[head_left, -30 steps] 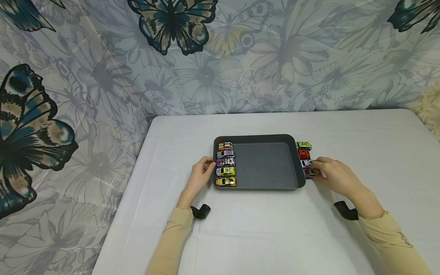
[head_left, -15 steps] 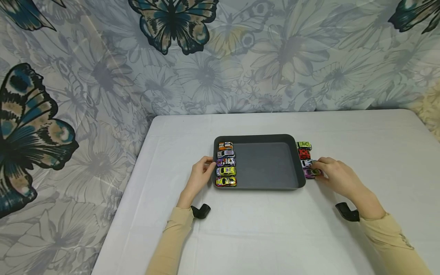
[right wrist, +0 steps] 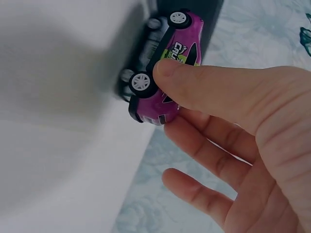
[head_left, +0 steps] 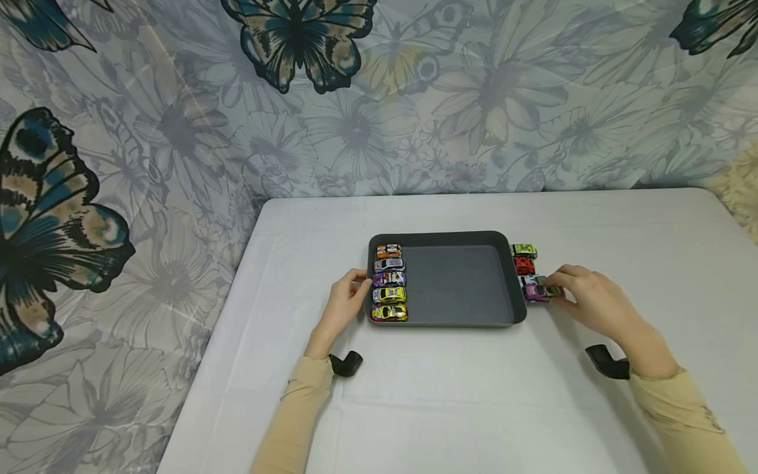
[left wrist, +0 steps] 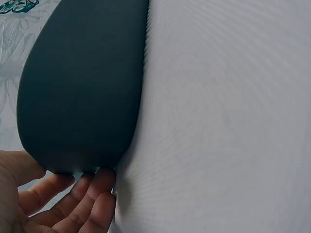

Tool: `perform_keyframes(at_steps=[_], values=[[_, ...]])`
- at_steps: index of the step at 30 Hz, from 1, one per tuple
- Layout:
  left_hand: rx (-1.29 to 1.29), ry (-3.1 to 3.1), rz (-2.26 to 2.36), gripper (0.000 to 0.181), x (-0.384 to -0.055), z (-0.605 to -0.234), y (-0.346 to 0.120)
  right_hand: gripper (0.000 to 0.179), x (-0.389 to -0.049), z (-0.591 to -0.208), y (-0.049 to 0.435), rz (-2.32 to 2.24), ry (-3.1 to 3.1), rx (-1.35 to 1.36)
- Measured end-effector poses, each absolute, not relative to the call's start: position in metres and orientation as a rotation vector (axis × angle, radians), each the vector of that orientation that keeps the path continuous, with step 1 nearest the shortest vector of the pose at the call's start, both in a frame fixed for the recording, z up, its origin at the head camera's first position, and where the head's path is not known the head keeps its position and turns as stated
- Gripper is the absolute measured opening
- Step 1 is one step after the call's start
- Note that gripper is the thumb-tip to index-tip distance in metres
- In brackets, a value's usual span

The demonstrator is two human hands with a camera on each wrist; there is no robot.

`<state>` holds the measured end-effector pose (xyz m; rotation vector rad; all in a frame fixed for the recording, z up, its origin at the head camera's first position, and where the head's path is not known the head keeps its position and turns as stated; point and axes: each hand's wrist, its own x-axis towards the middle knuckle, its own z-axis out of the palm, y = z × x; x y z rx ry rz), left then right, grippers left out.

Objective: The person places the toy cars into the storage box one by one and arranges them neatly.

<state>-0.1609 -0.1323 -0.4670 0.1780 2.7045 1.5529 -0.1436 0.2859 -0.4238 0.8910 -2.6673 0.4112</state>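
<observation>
A dark grey baking tray point(head_left: 450, 283) lies on the white table. My left hand point(head_left: 348, 295) holds its left end, thumb at the rim and curled fingertips against the outer wall, as the left wrist view shows. Beyond the tray's right end, my right hand point(head_left: 586, 296) pinches a purple toy car point(right wrist: 182, 41) between thumb and fingers. The car is tilted, its white wheels toward the camera in the right wrist view. In the head view it overlaps a white toy car point(head_left: 531, 280) behind it.
Inside the tray's left end stands a column of several toy cars, among them an orange one point(head_left: 389, 251), a purple one point(head_left: 389, 280) and a yellow one point(head_left: 389, 313). A green car point(head_left: 524, 250) and a red car point(head_left: 524, 265) stand outside its right wall.
My right hand has moved slightly right and up with the purple car, which now covers part of the white one. The left hand and the tray have stayed in place.
</observation>
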Motion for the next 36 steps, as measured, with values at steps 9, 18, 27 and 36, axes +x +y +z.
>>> perform_keyframes(at_steps=[9, 18, 27, 36], values=[[0.185, 2.703, 1.559, 0.024, -0.162, -0.467, -0.133, 0.034, -0.154, -0.405, 0.286, 0.417, -2.624, 0.912], [0.199, 2.718, 1.540, 0.025, -0.162, -0.468, -0.134, 0.031, -0.172, -0.382, 0.270, 0.417, -2.635, 0.954], [0.206, 2.698, 1.558, 0.024, -0.163, -0.469, -0.134, 0.030, -0.191, -0.367, 0.245, 0.397, -2.699, 0.990], [0.204, 2.706, 1.562, 0.023, -0.162, -0.468, -0.134, 0.028, -0.213, -0.372, 0.228, 0.453, -2.704, 1.034]])
